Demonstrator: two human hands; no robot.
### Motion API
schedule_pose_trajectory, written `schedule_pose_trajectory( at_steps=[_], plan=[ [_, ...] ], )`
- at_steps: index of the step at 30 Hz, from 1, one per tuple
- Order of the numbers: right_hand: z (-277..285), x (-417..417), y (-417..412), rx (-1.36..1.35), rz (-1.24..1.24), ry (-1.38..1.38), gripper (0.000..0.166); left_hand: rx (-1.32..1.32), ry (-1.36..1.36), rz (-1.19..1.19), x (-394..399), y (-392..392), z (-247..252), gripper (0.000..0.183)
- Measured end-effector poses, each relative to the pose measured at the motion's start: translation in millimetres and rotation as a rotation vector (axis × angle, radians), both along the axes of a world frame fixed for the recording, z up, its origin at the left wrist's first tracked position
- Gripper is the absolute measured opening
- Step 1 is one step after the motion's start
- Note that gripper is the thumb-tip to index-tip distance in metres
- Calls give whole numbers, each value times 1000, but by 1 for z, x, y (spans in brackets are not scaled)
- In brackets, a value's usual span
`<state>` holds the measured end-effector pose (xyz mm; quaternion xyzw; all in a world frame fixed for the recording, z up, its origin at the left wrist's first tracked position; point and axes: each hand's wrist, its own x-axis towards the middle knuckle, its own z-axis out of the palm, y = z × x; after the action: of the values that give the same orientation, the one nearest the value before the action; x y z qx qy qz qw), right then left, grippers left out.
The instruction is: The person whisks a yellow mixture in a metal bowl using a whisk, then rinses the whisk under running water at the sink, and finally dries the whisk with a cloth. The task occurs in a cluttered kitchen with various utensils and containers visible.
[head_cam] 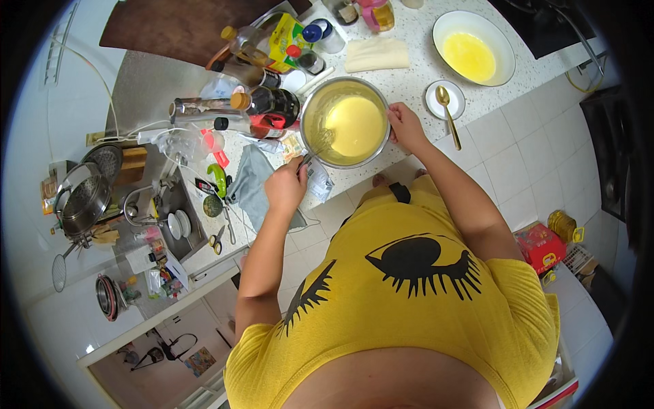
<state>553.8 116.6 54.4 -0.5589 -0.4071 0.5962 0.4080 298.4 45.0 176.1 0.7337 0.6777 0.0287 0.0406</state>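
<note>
A stainless steel mixing bowl (309,95) holds smooth, pale yellow batter (357,128). My left hand (285,185) grips the handle of a wire whisk (323,141), whose wires rest in the batter at the bowl's left side. The bowl's right rim is pinched by my right hand (405,128). Right of the bowl, a gold-coloured spoon (449,118) lies across a small white dish (431,105), its handle reaching past the counter edge. Behind the dish stands a white enamel basin (503,38) with bright yellow liquid in it. A folded cream cloth (377,54) lies behind the bowl.
Bottles, among them a dark sauce bottle (273,105), crowd the counter left of the bowl. A grey cloth (255,184) hangs over the counter edge near my left arm. Further left are scissors (217,241), a green pepper (219,179) and a sink (196,232). A black stove (541,30) is at top right.
</note>
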Motion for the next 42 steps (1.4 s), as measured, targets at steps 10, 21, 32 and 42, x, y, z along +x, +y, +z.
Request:
schedule_pose_trajectory(
  at_steps=[10, 21, 32, 42],
  plan=[
    [2, 0, 0, -6, 12, 1, 19, -7, 1, 63, 7, -5, -1, 19],
    [5, -1, 0, -16, 10, 31, 19, 1, 19, 80, 5, -8, -7, 19],
    [5, -1, 0, -12, 14, 31, 18, -71, -378, 190, 12, -33, -32, 27],
    [2, -1, 0, 0, 10, -4, 19, 53, -651, 152, 24, -47, -60, 34]
  ],
)
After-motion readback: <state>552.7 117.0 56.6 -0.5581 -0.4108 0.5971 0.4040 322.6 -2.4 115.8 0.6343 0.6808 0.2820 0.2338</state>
